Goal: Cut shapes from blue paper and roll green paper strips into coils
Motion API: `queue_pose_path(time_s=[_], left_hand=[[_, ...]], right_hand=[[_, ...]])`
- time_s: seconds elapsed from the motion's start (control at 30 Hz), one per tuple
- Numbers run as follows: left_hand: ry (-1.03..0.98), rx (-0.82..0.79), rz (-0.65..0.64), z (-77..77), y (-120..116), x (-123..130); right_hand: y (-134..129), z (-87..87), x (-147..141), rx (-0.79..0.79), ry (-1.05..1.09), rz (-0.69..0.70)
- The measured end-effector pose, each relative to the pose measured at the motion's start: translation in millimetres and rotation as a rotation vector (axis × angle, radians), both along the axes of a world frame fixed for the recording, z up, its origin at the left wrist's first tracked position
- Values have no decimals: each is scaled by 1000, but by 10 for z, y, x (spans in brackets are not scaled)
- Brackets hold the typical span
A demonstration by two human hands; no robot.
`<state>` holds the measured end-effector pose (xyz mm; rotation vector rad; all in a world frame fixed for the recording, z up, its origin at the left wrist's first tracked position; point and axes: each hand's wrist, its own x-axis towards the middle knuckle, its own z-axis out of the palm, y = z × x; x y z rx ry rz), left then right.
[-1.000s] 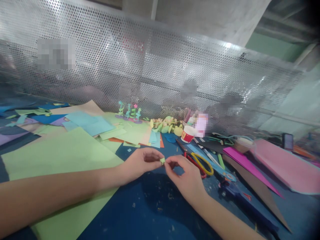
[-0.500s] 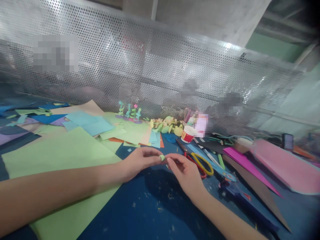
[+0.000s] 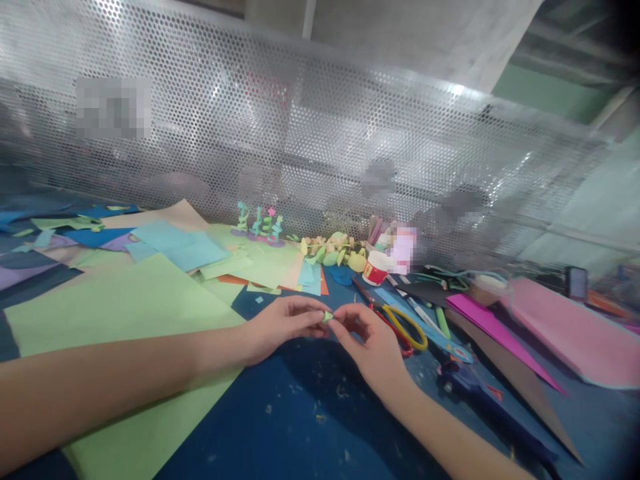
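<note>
Between my fingertips, above the blue table [image 3: 240, 427], is a small light green paper piece [image 3: 327, 317]. My left hand [image 3: 280, 327] pinches it from the left. My right hand [image 3: 373, 340] has thumb and fingertips closed at its right side; how firmly they grip is too small to tell. Just beyond my right hand lie scissors with yellow and red handles [image 3: 413, 327]. A large light green sheet [image 3: 125, 307] lies under my left forearm.
Paper flower figures [image 3: 257, 223] and yellow-green leaf shapes [image 3: 335, 250] stand at the back beside a red-and-white cup [image 3: 376, 268]. A dark blue glue gun [image 3: 480, 393], a magenta sheet [image 3: 495, 333] and a pink sheet [image 3: 575, 333] lie right. A perforated metal screen [image 3: 300, 133] rises behind.
The green paper piece has turned slightly between my fingers and now shows a pointed shape. My right fingertips have moved in closer against it.
</note>
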<state>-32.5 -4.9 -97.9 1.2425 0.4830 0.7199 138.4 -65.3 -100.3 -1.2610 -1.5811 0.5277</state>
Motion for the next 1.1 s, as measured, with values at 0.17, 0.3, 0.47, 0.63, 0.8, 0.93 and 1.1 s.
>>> queue_pose_path(time_s=[0.17, 0.3, 0.47, 0.63, 0.8, 0.93, 1.1], left_hand=[[2, 9, -10, 9, 3, -6], [27, 69, 8, 16, -4, -3], [71, 123, 7, 25, -3, 0], [79, 140, -1, 17, 5, -3], [90, 158, -14, -3, 4, -9], [100, 153, 0, 10, 5, -7], [102, 146, 11, 24, -5, 0]], right_hand=[[-2, 8, -2, 6, -6, 1], [-8, 33, -9, 1, 6, 25], [-17, 48, -21, -19, 38, 50], [-20, 46, -26, -16, 22, 28], [-9, 54, -30, -19, 2, 17], [-14, 60, -30, -25, 2, 29], [-38, 75, -33, -35, -3, 55]])
